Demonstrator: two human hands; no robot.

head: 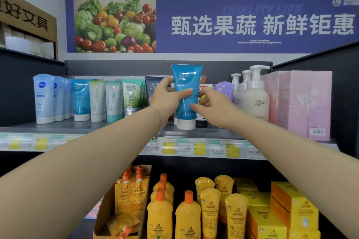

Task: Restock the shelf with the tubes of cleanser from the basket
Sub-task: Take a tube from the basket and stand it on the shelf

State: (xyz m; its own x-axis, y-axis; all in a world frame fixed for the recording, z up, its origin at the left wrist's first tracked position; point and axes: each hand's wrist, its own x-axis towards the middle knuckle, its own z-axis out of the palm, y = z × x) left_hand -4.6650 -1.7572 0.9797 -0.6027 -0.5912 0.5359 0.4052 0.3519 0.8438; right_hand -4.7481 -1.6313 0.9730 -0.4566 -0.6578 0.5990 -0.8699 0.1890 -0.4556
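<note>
Left hand [165, 100] grips upright blue tube [186, 79], white cap down | right hand [213, 105] pinches its edge

Behind my left hand [167, 99] a dark navy tube [153, 85] shows only its upper left part. That hand's fingers run out of sight behind the blue tube [187, 79] it grips. My right hand [213, 106] pinches the same tube's edge, its fingertips lost behind it. It covers most of a black-capped tube [201, 123] just behind it and part of a purple item [225, 87] just past its knuckles. I cannot tell whether the blue tube's cap touches the shelf [87, 126]. Below both hands, the price tags [200, 148] blur unreadably. The yellow bottles [159, 217] are cut off by the bottom edge.
</note>
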